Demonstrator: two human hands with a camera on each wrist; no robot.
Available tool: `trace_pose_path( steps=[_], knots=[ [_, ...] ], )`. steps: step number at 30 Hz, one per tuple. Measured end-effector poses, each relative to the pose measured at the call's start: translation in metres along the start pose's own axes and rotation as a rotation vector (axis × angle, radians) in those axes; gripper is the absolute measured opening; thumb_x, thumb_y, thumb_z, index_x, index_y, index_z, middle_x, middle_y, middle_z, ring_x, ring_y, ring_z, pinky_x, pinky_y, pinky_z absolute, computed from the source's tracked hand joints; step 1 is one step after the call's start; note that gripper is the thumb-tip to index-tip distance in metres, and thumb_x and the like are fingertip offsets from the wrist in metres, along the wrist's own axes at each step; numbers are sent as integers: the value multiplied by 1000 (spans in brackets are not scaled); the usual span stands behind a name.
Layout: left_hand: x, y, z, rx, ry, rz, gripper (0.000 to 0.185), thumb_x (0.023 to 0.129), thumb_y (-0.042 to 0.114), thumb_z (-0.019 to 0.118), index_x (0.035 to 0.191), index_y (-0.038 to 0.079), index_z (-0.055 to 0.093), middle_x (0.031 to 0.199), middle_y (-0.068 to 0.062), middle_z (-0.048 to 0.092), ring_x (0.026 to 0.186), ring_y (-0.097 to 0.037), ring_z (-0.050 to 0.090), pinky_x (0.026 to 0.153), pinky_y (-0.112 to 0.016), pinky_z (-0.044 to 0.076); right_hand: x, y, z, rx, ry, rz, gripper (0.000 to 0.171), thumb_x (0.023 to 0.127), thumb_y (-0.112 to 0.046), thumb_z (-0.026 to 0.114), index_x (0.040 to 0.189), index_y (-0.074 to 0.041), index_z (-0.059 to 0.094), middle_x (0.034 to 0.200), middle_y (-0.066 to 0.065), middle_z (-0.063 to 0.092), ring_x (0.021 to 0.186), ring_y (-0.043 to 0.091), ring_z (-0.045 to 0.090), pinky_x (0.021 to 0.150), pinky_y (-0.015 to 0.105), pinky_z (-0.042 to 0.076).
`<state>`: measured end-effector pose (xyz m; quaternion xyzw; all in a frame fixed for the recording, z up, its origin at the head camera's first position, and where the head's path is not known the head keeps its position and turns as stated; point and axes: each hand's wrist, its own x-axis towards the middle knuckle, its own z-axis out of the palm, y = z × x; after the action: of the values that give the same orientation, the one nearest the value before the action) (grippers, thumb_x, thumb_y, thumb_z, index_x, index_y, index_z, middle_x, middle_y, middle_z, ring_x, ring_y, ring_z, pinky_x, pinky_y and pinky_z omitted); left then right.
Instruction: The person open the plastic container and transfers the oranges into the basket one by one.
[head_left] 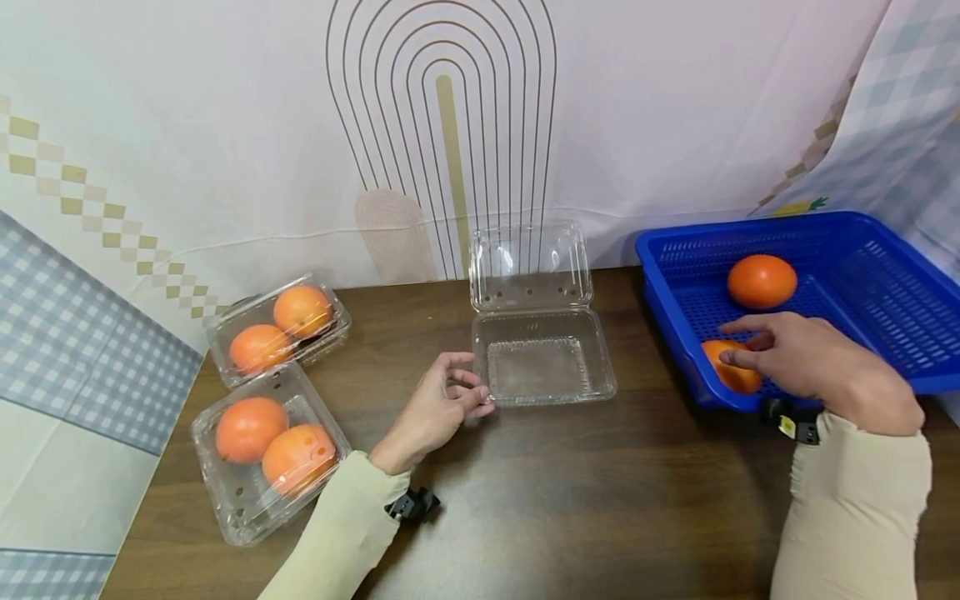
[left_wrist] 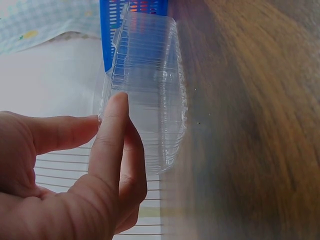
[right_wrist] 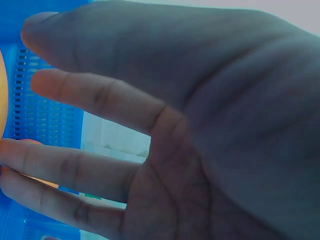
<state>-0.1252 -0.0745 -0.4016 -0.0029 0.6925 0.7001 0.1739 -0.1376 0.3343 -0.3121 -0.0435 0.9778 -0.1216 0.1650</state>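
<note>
Head view: container [head_left: 543, 363] pinched at left, fruit [head_left: 731, 377] reached for at right.
The open clear container's rim is pinched by the left hand [head_left: 438, 404], presumably to keep it from sliding; its lid [head_left: 528, 287] is raised, apparently for access from above. The grip of the right hand [head_left: 817, 358] is released, fingers spread about the orange fruit in the blue basket [head_left: 690, 254]; contact cannot be confirmed. Two fruit-filled packs [head_left: 243, 500] are set at left on the wood-grain desk [head_left: 547, 500], which is backed by pale patterned cloth [head_left: 240, 125].
</note>
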Motion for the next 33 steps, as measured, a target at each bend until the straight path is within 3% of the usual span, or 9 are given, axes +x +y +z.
trace_pose_path(
  steps=[10,17,20,29,33],
  knots=[
    [0,-2,2,-21,11,1,58,95,-15,56,148,-5,34,121,-27,48,85,-15,64,85,-28,67,-4,-6,-2,9,44,-13,61,103,-42,59,146,-1,49,125,35,64,112,57,59,76,57,59],
    [-1,-4,2,-18,17,1,56,96,-15,56,147,-4,36,119,-23,49,86,-15,64,88,-31,67,-7,-24,-6,23,93,-8,65,102,-45,59,149,-2,46,130,37,60,115,58,58,77,60,59],
    [0,-4,3,-24,21,8,55,96,-15,56,146,-5,36,118,-23,48,85,-15,64,87,-31,67,-9,-34,-7,35,131,-50,66,102,-48,59,150,-5,46,132,35,61,116,55,59,80,60,59],
    [-1,-4,3,-35,25,15,58,95,-16,56,147,-4,33,120,-25,48,85,-15,64,86,-28,67,-1,-75,-2,37,271,-241,50,101,-35,65,141,-5,57,125,25,69,112,43,68,95,64,56],
    [-1,-2,3,-26,23,18,58,95,-15,56,147,-3,33,122,-26,47,86,-15,64,86,-28,67,4,-92,5,36,270,-287,48,100,-31,66,139,-5,58,118,19,73,108,36,70,95,59,58]
  ],
)
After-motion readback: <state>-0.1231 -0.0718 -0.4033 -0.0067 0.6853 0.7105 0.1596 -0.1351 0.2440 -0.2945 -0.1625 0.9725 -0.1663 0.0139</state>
